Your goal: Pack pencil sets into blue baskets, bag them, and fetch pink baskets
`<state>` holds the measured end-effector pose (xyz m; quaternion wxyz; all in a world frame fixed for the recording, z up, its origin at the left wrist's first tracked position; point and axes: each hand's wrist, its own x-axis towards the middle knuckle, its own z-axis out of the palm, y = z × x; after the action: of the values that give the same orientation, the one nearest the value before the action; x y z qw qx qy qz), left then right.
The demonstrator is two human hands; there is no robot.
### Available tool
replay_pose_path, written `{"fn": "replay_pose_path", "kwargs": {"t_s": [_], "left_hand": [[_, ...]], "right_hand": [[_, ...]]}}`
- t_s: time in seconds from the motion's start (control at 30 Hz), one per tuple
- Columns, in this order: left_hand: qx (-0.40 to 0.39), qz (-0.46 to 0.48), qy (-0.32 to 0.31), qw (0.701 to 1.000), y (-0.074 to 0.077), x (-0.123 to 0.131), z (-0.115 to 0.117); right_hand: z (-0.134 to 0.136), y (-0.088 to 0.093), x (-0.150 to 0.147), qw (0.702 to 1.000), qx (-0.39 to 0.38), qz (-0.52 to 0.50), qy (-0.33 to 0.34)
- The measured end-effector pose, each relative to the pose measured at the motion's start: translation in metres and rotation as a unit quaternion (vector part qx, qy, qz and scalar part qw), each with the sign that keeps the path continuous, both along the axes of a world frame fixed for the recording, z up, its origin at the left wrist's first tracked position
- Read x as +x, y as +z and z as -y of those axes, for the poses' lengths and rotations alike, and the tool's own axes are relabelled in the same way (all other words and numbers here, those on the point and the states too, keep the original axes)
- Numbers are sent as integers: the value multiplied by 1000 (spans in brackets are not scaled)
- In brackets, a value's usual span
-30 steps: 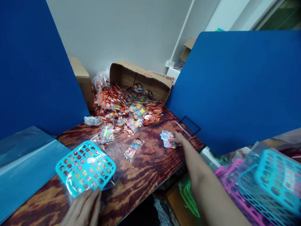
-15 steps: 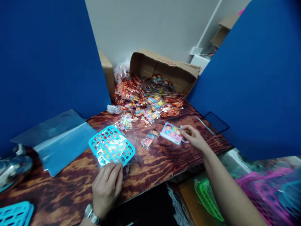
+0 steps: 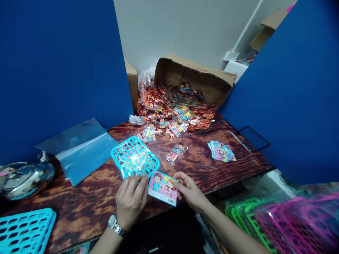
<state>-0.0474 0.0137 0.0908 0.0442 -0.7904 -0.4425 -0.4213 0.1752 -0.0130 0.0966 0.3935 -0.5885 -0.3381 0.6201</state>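
Note:
A blue plastic basket (image 3: 135,155) with rows of holes lies inside a clear plastic bag on the table. At its near edge, my left hand (image 3: 131,201) has its fingers closed on the rim of the bag. My right hand (image 3: 189,192) pinches a pink and blue printed card (image 3: 162,188) with two cartoon children on it. That card is tilted beside my left fingertips, overlapping the near corner of the basket. Further right on the table lies a small fanned stack of similar cards (image 3: 221,151). One clear packet with a cartoon figure (image 3: 177,153) lies between basket and stack.
A tipped cardboard box (image 3: 206,77) spills a heap of cartoon packets (image 3: 172,106) at the back. Flat clear bags (image 3: 84,151), a metal kettle (image 3: 26,180) and blue baskets (image 3: 23,229) are on the left. Pink baskets (image 3: 288,218) and green baskets (image 3: 251,215) stand low right. Blue panels (image 3: 66,63) flank the table.
My right hand has brought a card from the stack on the right over to the bagged basket. My left hand stays at the bag's near edge. The view has shifted slightly left.

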Motion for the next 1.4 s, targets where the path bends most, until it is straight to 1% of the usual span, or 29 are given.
{"fn": "replay_pose_path", "kwargs": {"t_s": [0.07,0.1,0.17,0.23,0.27,0.3,0.33,0.37,0.4,0.43,0.47,0.5,0.53,0.57,0.6,0.63,0.73,0.87,0.93,1.1,1.17,1.3,1.4], "left_hand": [[-5,1,-5,1000,-1,0,2],[-7,1,-8,1000,-2,0,4],[-12,2,-10,1000,-4,0,5],[-15,4,-10,1000,-5,0,6],[-17,7,-10,1000,-5,0,7],[-17,10,-9,1000,-4,0,7],[-18,13,-9,1000,-4,0,7],[-19,16,-10,1000,-3,0,8],[-20,19,-10,1000,-3,0,8],[-21,22,-12,999,-2,0,8],[-22,25,-14,999,-1,0,8],[-21,27,-16,999,-1,0,8],[-20,28,-17,999,0,0,8],[-17,28,-19,999,1,0,8],[-15,27,-19,999,2,0,8],[-14,27,-19,999,2,1,7],[-17,30,-21,999,3,1,8],[-20,41,-18,999,1,2,10],[-22,45,-14,999,1,2,10],[-30,42,-6,999,0,4,9],[-31,41,-4,999,0,4,9],[-35,43,-6,998,3,3,10],[-38,40,-6,998,5,4,11]], "right_hand": [[2,-4,-17,998,20,-10,-60],[1,-6,-25,997,24,-13,-79],[0,-6,-40,995,29,-22,-92],[2,-6,-50,996,38,-22,-77],[4,-5,-51,997,53,-5,-62],[7,-4,-51,995,81,34,-43],[11,-3,-49,987,126,97,-17],[15,-3,-47,965,191,179,18],[19,-2,-44,922,272,266,67],[22,-2,-41,858,359,345,125],[24,-2,-40,781,435,410,182],[24,-3,-39,705,490,458,231],[23,-4,-40,644,520,493,269],[20,-5,-42,603,527,522,294],[15,-6,-44,580,520,544,312],[10,-7,-46,570,509,558,324],[-5,-8,-50,570,484,557,362],[-20,-7,-54,588,460,554,369],[-27,-9,-58,594,446,549,384],[-47,-18,-69,614,414,539,401],[-54,-26,-72,618,417,535,398],[-63,-41,-73,610,454,532,374],[-65,-43,-72,609,463,531,363]]}}
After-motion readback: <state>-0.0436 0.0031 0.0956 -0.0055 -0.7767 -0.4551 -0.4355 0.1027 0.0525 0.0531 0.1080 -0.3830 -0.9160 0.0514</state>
